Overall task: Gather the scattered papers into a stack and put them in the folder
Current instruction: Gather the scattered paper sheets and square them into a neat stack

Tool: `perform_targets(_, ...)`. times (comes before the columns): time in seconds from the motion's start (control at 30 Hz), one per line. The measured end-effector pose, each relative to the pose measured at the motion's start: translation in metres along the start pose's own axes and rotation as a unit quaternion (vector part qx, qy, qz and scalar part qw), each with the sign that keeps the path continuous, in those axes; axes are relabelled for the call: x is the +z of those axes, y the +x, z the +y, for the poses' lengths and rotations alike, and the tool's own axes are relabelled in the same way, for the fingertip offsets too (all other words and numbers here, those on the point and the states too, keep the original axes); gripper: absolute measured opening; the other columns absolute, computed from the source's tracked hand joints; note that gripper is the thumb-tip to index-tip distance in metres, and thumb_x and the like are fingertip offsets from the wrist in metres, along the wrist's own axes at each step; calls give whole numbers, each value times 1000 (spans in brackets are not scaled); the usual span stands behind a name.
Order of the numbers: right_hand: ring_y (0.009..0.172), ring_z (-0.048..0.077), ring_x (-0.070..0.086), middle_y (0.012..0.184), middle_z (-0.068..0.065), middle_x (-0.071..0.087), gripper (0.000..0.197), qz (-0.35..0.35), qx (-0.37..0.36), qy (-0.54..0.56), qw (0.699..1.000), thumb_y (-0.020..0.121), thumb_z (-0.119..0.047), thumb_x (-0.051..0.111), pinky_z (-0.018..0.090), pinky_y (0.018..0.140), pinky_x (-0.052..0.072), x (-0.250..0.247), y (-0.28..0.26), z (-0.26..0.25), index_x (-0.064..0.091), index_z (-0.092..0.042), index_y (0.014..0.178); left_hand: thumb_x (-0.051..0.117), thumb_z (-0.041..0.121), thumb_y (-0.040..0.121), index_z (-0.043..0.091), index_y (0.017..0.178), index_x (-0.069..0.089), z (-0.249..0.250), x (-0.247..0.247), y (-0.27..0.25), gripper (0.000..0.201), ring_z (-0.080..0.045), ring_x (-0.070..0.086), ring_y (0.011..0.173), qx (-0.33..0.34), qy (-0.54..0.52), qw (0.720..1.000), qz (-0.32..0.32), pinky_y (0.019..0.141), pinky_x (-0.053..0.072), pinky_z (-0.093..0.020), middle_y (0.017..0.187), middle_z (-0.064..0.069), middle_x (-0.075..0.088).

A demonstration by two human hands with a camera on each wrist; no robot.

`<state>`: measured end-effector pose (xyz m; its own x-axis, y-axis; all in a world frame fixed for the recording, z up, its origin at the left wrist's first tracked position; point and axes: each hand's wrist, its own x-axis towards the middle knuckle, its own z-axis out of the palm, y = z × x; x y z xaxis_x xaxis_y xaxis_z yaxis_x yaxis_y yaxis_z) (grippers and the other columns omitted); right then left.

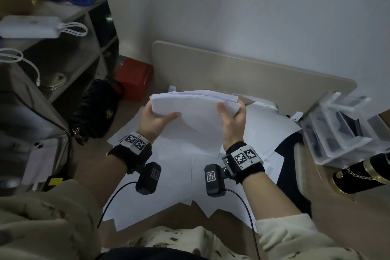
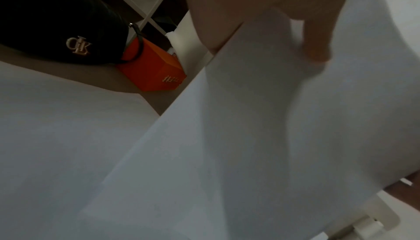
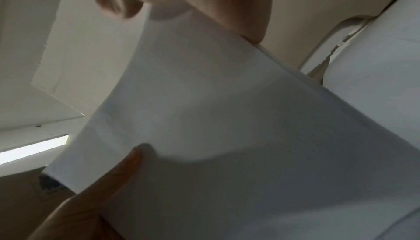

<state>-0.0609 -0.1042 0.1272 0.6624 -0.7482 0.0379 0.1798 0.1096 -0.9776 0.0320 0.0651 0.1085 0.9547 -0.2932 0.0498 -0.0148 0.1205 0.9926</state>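
Observation:
A stack of white papers is held up above the desk, its top edges uneven. My left hand grips its left edge, thumb across the front. My right hand grips the right edge, thumb on top. More loose sheets lie spread over the desk below. A flat black thing, perhaps the folder, shows under the sheets at the right. In the left wrist view the stack fills the frame under my fingers. In the right wrist view the stack hangs below my right hand.
A black handbag and a red box sit at the desk's left, beside a shelf unit. A beige divider panel closes the back. A clear plastic organizer and a black-and-gold cylinder bag stand at the right.

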Motion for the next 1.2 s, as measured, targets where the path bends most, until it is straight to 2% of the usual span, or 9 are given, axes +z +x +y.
perform_targets(0.13, 85, 18, 67, 96, 6, 71, 33, -21, 50, -57, 997, 76, -5, 76, 32, 75, 55, -16, 2, 9, 65, -7, 106, 80, 8, 72, 10, 106, 66, -3, -3, 5, 37, -18, 68, 86, -60, -7, 998, -4, 76, 58, -32, 95, -5, 70)
perform_targets(0.27, 83, 23, 63, 92, 13, 69, 13, -76, 141, -109, 981, 75, 0, 75, 34, 75, 49, -29, 4, 21, 69, -7, 85, 89, 27, 56, 17, 102, 71, -7, -13, 9, 50, -29, 68, 99, -161, -8, 984, -75, 89, 54, -48, 104, -11, 72)
perform_targets(0.43, 72, 19, 66, 76, 2, 71, 13, -12, 79, -92, 993, 74, -5, 78, 32, 71, 55, -22, -1, 16, 69, -14, 70, 77, 8, 75, 17, 84, 69, -3, 2, 1, 16, -19, 69, 80, -100, -16, 995, -22, 75, 58, -34, 83, -1, 73)
perform_targets(0.53, 69, 16, 68, 74, 0, 72, 11, -4, 86, -56, 995, 73, -3, 78, 29, 66, 57, -22, -5, 20, 71, -12, 73, 79, 6, 73, 17, 81, 70, -8, 10, -1, 16, -11, 70, 71, -87, -34, 996, 9, 67, 58, -26, 75, 5, 74)
perform_targets(0.73, 75, 10, 66, 90, 6, 70, 29, -142, 168, -146, 965, 74, 5, 75, 21, 66, 52, -43, -10, 45, 68, 0, 101, 88, 21, 61, 15, 105, 69, -34, -17, 10, 48, -26, 64, 104, -172, 50, 980, -91, 93, 52, -43, 107, -9, 70)
perform_targets(0.83, 69, 9, 65, 82, 3, 70, 19, -117, 167, -140, 969, 76, 5, 73, 13, 58, 52, -39, -12, 51, 68, -3, 93, 84, 15, 68, 13, 107, 68, -38, -17, 8, 43, -27, 63, 107, -165, 71, 977, -113, 95, 51, -45, 110, -11, 69)
perform_targets(0.93, 59, 7, 65, 66, -7, 71, 15, -53, 153, -95, 982, 74, 5, 74, 18, 55, 51, -32, -12, 57, 69, -8, 80, 83, 14, 69, 14, 106, 69, -39, -11, 3, 40, -25, 64, 106, -165, 49, 980, -101, 94, 51, -41, 109, -10, 70)
perform_targets(1.07, 72, 18, 64, 80, 3, 71, 17, -41, 182, -74, 980, 72, 6, 75, 25, 68, 53, -37, -14, 68, 71, -8, 81, 87, 21, 60, 14, 109, 69, -45, -14, 1, 52, -25, 65, 106, -183, 31, 977, -109, 96, 50, -42, 108, -7, 71)
perform_targets(1.2, 79, 19, 65, 93, 10, 69, 28, -81, 234, -78, 966, 74, 7, 73, 14, 59, 51, -44, -22, 77, 67, 2, 102, 84, 16, 62, 14, 108, 68, -53, -19, 2, 48, -27, 64, 107, -188, 63, 969, -148, 98, 49, -44, 110, -10, 70)
